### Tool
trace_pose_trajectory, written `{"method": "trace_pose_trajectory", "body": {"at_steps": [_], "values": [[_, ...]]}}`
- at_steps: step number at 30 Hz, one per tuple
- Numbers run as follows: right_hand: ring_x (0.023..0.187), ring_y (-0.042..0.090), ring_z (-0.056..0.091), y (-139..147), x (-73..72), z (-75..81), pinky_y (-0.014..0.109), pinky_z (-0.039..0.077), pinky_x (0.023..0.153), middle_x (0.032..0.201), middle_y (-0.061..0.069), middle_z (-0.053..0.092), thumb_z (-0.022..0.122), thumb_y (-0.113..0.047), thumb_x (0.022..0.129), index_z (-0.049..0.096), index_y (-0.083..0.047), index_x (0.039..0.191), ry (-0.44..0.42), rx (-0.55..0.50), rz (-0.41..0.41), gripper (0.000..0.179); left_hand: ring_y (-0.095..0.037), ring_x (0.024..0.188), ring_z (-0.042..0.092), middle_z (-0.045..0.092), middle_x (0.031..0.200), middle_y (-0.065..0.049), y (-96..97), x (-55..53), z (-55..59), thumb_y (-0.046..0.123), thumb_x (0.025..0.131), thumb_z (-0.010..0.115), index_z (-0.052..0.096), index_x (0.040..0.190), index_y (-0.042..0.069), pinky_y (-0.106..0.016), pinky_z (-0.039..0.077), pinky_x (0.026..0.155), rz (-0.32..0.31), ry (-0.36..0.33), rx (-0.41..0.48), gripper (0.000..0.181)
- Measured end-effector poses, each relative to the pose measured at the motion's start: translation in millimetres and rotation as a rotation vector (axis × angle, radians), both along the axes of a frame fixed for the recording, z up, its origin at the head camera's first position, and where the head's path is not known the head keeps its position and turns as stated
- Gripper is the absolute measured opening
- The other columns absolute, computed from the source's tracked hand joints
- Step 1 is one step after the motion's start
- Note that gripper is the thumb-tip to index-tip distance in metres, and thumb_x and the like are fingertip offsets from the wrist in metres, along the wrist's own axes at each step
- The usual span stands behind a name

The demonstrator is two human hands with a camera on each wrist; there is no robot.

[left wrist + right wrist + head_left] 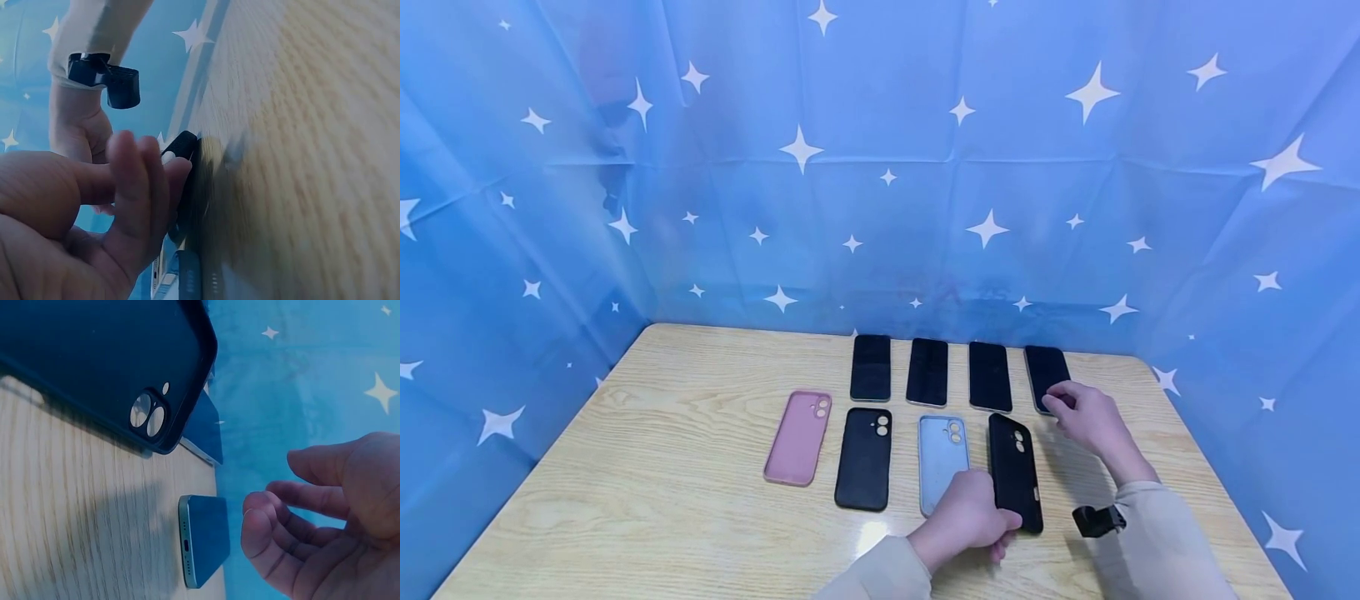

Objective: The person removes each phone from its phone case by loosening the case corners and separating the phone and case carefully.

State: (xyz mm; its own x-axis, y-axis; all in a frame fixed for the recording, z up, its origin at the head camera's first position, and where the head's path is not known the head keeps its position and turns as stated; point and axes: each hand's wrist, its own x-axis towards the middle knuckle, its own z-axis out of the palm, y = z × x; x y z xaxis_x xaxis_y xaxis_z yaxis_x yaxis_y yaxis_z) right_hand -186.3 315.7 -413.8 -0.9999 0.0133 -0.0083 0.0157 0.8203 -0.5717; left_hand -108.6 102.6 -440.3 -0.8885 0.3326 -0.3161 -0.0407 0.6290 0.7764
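Note:
My left hand (966,510) pinches the lower end of a black phone case (1009,462), the rightmost in the front row. The case is tilted, its inner side with two round camera holes facing up. In the right wrist view this case (94,356) looms large at the upper left. Close over the near end of the rightmost phone (1043,371) is my right hand (1088,419). The right wrist view shows its fingers (259,534) loosely bent with nothing between them, apart from the phone (209,537), which lies flat with its port end showing.
Three more dark-screened phones (870,368) lie in the back row. Left of the held case are a light blue case (942,450), another black case (862,462) and a pink case (799,437). A blue star-patterned curtain (880,125) stands behind the wooden table (647,467).

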Motion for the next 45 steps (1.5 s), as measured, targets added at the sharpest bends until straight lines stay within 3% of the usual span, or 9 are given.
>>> {"method": "trace_pose_trajectory", "body": {"at_steps": [7, 12, 19, 26, 28, 33, 36, 45], "values": [[0.077, 0.022, 0.069, -0.5, -0.2, 1.5, 0.032, 0.054, 0.060, 0.094, 0.019, 0.071, 0.054, -0.021, 0.107, 0.064, 0.006, 0.123, -0.011, 0.012, -0.002, 0.033, -0.006, 0.036, 0.051, 0.052, 0.037, 0.003, 7.7, -1.8, 0.8, 0.035, 0.090, 0.081, 0.061, 0.044, 0.013, -0.011, 0.047, 0.062, -0.063, 0.100, -0.223, 0.055], [0.077, 0.025, 0.070, -0.3, 0.1, 0.8, 0.032, 0.054, 0.059, 0.093, 0.019, 0.071, 0.054, -0.020, 0.108, 0.063, 0.007, 0.124, -0.011, -0.002, -0.004, 0.033, -0.008, 0.032, 0.049, 0.050, 0.035, 0.003, 10.3, -2.9, 0.4, 0.036, 0.091, 0.080, 0.058, 0.045, 0.013, -0.011, 0.044, 0.056, -0.094, 0.134, -0.267, 0.056], [0.077, 0.025, 0.069, -1.1, 1.1, 0.3, 0.033, 0.053, 0.059, 0.092, 0.018, 0.070, 0.054, -0.022, 0.108, 0.064, 0.006, 0.124, -0.018, -0.006, -0.008, 0.034, -0.007, 0.044, 0.049, 0.048, 0.037, 0.004, 11.9, -2.8, -3.2, 0.035, 0.089, 0.082, 0.057, 0.042, 0.012, -0.015, 0.040, 0.047, -0.089, 0.214, -0.304, 0.057], [0.078, 0.026, 0.071, -1.9, 1.2, -0.8, 0.033, 0.053, 0.059, 0.095, 0.020, 0.071, 0.054, -0.020, 0.108, 0.064, 0.006, 0.124, -0.014, -0.007, -0.007, 0.033, -0.007, 0.045, 0.051, 0.048, 0.035, 0.001, 12.1, -4.3, -6.4, 0.033, 0.090, 0.081, 0.058, 0.044, 0.012, -0.016, 0.041, 0.047, -0.087, 0.183, -0.272, 0.056], [0.077, 0.026, 0.070, -2.2, 1.3, -1.0, 0.033, 0.053, 0.059, 0.096, 0.020, 0.071, 0.053, -0.021, 0.108, 0.063, 0.006, 0.125, -0.016, -0.005, -0.005, 0.034, -0.007, 0.050, 0.053, 0.053, 0.043, 0.001, 11.3, -4.7, -6.2, 0.034, 0.090, 0.081, 0.060, 0.049, 0.011, -0.017, 0.044, 0.050, -0.090, 0.185, -0.275, 0.051], [0.077, 0.022, 0.070, -3.6, 2.0, -1.2, 0.033, 0.053, 0.060, 0.097, 0.019, 0.071, 0.053, -0.024, 0.108, 0.063, 0.005, 0.127, -0.017, -0.001, -0.002, 0.037, -0.009, 0.062, 0.055, 0.060, 0.066, 0.001, 6.2, -5.0, -3.4, 0.040, 0.090, 0.080, 0.066, 0.064, 0.010, -0.022, 0.048, 0.056, -0.094, 0.279, -0.323, 0.041], [0.078, 0.021, 0.070, -4.8, 2.5, -2.4, 0.033, 0.054, 0.062, 0.099, 0.019, 0.071, 0.053, -0.025, 0.108, 0.064, 0.004, 0.126, -0.001, -0.002, 0.008, 0.036, -0.008, 0.061, 0.054, 0.059, 0.066, 0.003, 2.0, -7.2, -0.8, 0.043, 0.092, 0.077, 0.067, 0.069, 0.011, -0.023, 0.046, 0.053, -0.106, 0.340, -0.332, 0.040], [0.083, 0.023, 0.063, -9.7, 6.7, -8.6, 0.038, 0.053, 0.070, 0.100, 0.015, 0.071, 0.054, -0.029, 0.109, 0.068, 0.001, 0.124, 0.126, 0.032, 0.036, 0.036, 0.001, 0.064, 0.054, 0.064, 0.075, 0.011, -23.5, -19.6, 2.3, 0.033, 0.095, 0.075, 0.066, 0.105, 0.011, -0.013, 0.043, 0.056, -0.199, 0.479, -0.109, 0.025]]}}
